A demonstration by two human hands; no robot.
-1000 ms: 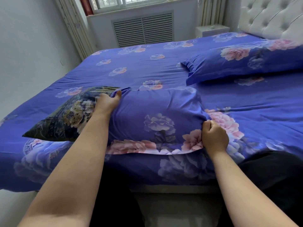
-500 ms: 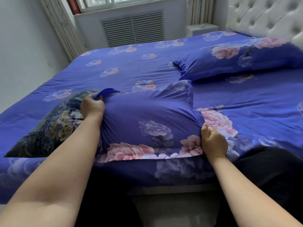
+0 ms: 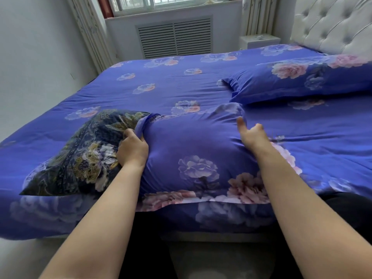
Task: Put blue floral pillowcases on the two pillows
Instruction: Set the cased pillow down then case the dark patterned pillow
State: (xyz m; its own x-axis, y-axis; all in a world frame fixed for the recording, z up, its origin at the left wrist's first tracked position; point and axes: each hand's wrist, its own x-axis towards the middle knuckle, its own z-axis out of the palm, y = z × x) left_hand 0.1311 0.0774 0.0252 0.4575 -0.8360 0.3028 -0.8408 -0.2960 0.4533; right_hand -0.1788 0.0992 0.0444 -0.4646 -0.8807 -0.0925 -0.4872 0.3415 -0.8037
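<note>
My left hand [image 3: 132, 151] grips the pillowcase [image 3: 193, 146] hem over the dark pillow [image 3: 80, 158]; my right hand [image 3: 254, 135] rests loosely curled, thumb out, on the case's far side.

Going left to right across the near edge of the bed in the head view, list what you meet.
Dark patterned pillow end → left hand gripping the pillowcase opening → blue floral pillowcase → right hand on its far end.

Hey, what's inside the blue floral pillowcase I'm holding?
A dark patterned pillow; its left part sticks out of the blue floral pillowcase where the left hand grips the opening. The rest is covered, so how far in it reaches is hidden.
</note>
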